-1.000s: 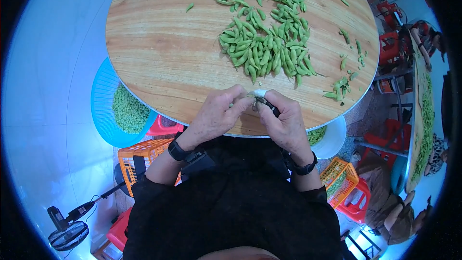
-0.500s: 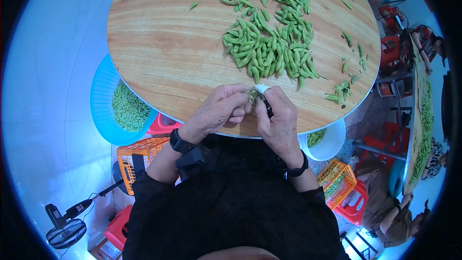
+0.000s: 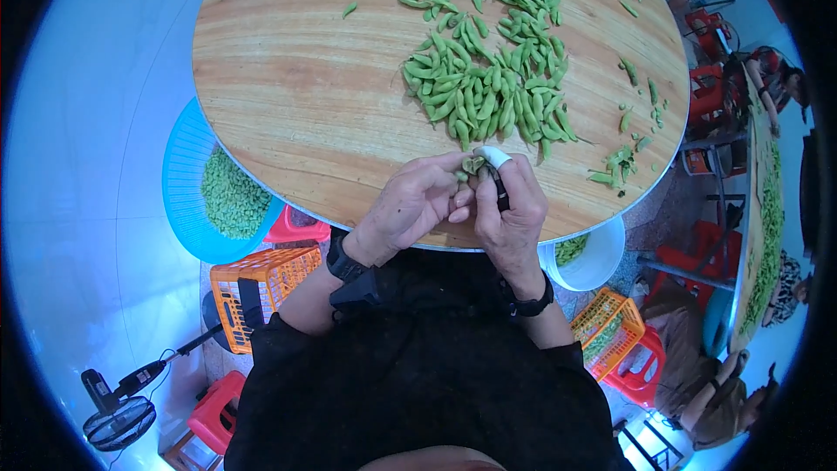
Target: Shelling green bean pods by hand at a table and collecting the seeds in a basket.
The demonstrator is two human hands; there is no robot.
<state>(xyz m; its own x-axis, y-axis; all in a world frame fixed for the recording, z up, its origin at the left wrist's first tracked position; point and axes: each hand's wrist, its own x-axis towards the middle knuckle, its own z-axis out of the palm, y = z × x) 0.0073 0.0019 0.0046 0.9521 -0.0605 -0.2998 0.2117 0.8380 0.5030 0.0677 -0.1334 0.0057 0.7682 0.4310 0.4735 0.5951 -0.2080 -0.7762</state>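
So a single green bean pod (image 3: 472,164) is pinched between both hands right at the near edge of the round wooden bench (image 3: 296,96), just short of the big pile of pods (image 3: 484,92) lying farther out. The pod's long axis can't really be made out, too much is covered. The left hand (image 3: 410,205) is curled closed around its left end; the right hand (image 3: 510,209) is closed on the other end, with a white-capped fingertip (image 3: 497,155) on top and something dark tucked in the grip. Neither hand is nearer, really. A blue basket (image 3: 187,183) of shelled beans sits down to the left.
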